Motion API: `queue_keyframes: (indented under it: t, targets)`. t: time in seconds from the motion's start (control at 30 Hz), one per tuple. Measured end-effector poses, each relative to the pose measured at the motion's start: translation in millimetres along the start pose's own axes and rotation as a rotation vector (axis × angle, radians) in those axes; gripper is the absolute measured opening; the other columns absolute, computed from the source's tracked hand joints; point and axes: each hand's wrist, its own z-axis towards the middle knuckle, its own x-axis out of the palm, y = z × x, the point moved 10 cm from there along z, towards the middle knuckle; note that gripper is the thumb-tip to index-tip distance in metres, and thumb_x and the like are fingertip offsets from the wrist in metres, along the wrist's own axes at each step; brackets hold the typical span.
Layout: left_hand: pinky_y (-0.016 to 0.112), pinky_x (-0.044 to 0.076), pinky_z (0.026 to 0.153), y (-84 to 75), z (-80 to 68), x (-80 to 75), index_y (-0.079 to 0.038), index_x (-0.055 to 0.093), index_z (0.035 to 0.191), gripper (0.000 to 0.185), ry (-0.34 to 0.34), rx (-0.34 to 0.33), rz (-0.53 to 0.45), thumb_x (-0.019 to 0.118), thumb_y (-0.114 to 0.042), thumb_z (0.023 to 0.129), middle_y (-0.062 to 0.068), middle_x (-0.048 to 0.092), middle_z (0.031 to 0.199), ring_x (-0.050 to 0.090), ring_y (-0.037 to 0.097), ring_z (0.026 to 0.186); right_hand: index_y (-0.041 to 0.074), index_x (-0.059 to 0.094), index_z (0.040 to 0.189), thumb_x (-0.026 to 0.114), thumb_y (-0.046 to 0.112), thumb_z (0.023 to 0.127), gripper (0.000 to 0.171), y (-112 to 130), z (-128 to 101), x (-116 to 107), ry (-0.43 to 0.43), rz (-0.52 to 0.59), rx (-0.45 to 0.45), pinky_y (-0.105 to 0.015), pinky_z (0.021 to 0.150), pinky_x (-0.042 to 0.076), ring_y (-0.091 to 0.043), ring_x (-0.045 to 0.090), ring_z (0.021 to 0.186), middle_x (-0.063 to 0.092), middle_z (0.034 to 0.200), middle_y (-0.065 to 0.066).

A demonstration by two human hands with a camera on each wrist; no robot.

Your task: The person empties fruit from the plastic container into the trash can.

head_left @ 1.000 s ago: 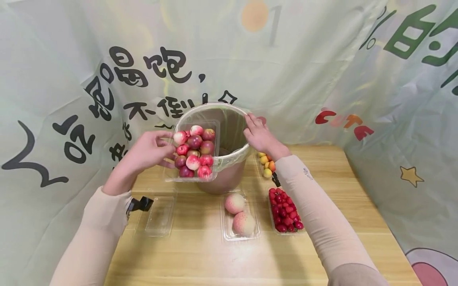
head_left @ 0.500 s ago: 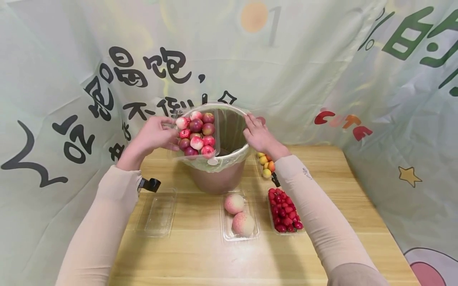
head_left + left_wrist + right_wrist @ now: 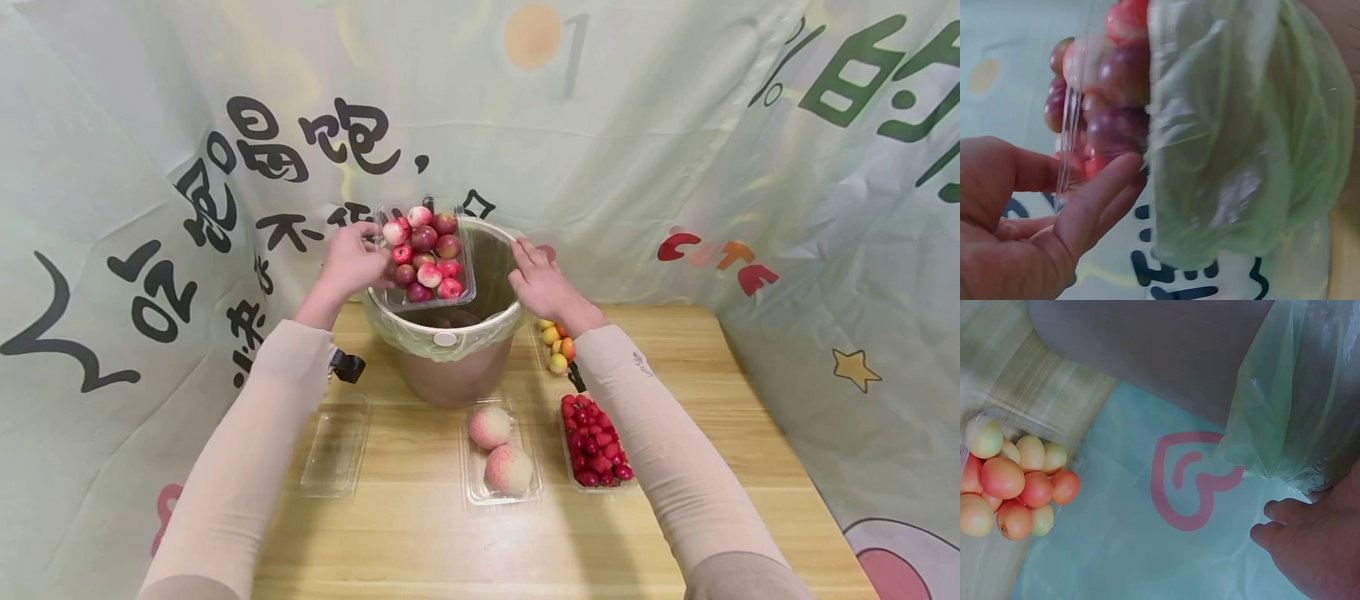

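Note:
My left hand (image 3: 354, 262) holds a clear plastic punnet (image 3: 469, 282) by its left side, thumb and fingers round its edge. Inside are purple plums (image 3: 1124, 72) and small red-and-white fruits (image 3: 450, 288). The punnet is tilted toward me over the mouth of a brownish trash bin (image 3: 453, 375), close above its left rim. A pale green liner bag (image 3: 1241, 144) is folded over that rim. On the bin's right side, my right hand (image 3: 546, 285) holds the rim, its fingers lying across the edge. Something dark shows low inside the bin.
A punnet with two peaches (image 3: 508, 468) stands in front of the bin, one of red berries (image 3: 596, 442) to its right. Yellow-orange fruits (image 3: 1013, 481) sit in another punnet beneath my right arm. A clear bare tray (image 3: 333, 450) lies left. Printed cloth (image 3: 637, 167) hangs behind.
My left hand has carried the punnet of plums up, away from me and slightly right, from the bin's front left to over its mouth. The right hand stays on the rim.

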Motion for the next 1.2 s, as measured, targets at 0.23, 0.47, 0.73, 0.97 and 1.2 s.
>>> queue_keyframes:
  t: [0.23, 0.47, 0.73, 0.97, 1.2]
  targets:
    - [0.024, 0.059, 0.050, 2.1, 6.4, -0.2, 0.007, 0.055, 0.135, 0.046, -0.165, 0.064, 0.067, 0.054, 0.003, 0.090, 0.015, 0.066, 0.089, 0.065, 0.013, 0.050, 0.007, 0.009, 0.170, 0.020, 0.034, 0.108, 0.068, -0.1, 0.1, 0.6, 0.008, 0.000, -0.002, -0.061, 0.132, 0.009, -0.041, 0.009, 0.164, 0.005, 0.179, -0.013]
    - [0.020, 0.047, 0.056, -1.1, 5.8, -1.8, 0.003, 0.058, 0.129, 0.041, -0.301, 0.112, 0.121, 0.054, -0.001, 0.089, 0.011, 0.067, 0.083, 0.061, 0.008, 0.058, 0.009, 0.008, 0.170, 0.020, 0.035, 0.108, 0.068, 0.2, -1.6, 0.0, 0.011, 0.011, 0.002, -0.060, 0.133, 0.008, -0.039, 0.007, 0.165, 0.003, 0.179, -0.011]
    - [0.042, 0.049, 0.086, 3.4, 6.8, 3.8, 0.001, 0.057, 0.133, 0.042, -0.349, 0.112, 0.155, 0.055, -0.002, 0.091, 0.024, 0.071, 0.107, 0.063, 0.034, 0.096, 0.009, 0.009, 0.170, 0.021, 0.035, 0.107, 0.069, -1.2, -0.6, 1.4, 0.010, 0.007, 0.003, -0.061, 0.133, 0.009, -0.036, 0.007, 0.165, 0.003, 0.179, -0.011]
    - [0.050, 0.049, 0.099, 6.7, 9.6, 4.5, 0.000, 0.056, 0.133, 0.041, -0.367, 0.131, 0.146, 0.053, 0.000, 0.091, 0.024, 0.074, 0.111, 0.063, 0.041, 0.112, 0.009, 0.008, 0.170, 0.019, 0.035, 0.108, 0.069, -0.3, -0.8, 1.5, 0.013, 0.006, 0.002, -0.061, 0.133, 0.008, -0.037, 0.006, 0.165, 0.002, 0.179, -0.011]
    - [0.048, 0.050, 0.097, 8.5, 9.7, 3.9, -0.001, 0.055, 0.134, 0.043, -0.376, 0.138, 0.127, 0.052, -0.001, 0.092, 0.023, 0.073, 0.112, 0.062, 0.039, 0.112, 0.009, 0.009, 0.170, 0.019, 0.035, 0.108, 0.068, -0.5, -0.3, 1.4, 0.011, 0.010, 0.002, -0.060, 0.133, 0.008, -0.037, 0.007, 0.165, 0.002, 0.179, -0.010]
